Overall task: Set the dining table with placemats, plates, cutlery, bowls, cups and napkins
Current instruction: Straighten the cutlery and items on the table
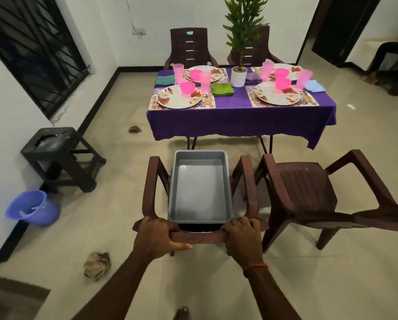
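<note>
Left grip: the left grip (157,236) curls round the left end of the top rail of the brown chair (198,237), fingers over the front and thumb tucked under the rail.
Right grip: the right grip (242,236) holds the same rail at its right end, fingers wrapped over the top; a red thread circles the wrist.
Tray: a grey tray (200,188) lies on the chair's seat between the armrests, with its near rim just beyond both grips and its bare bottom showing.
Task's things: all stand on the tabletop (230,107), well ahead of the grips, past the tray and a strip of floor.
Settings: four flowered plates (177,100) sit on placemats (152,105), each bearing a pink bowl (187,87). Pink cups (205,80) stand beside them, and cutlery (206,98) lies right of the near-left plate. Folded napkins (221,89) in teal, green, purple and blue lie by the plates.
Centre: a white plant pot (239,76) stands between the left and right settings.
Tabletop edge: the purple cloth hangs over the near edge, facing the chair's front, with open floor between them.
Right side: a second chair (306,192) stands just beside the held one, their armrests close.
Left side: open floor runs out to a black stool (62,155) and a blue bucket (32,209) by the wall.
Floor: a crumpled cloth (97,265) lies left of the left forearm.
</note>
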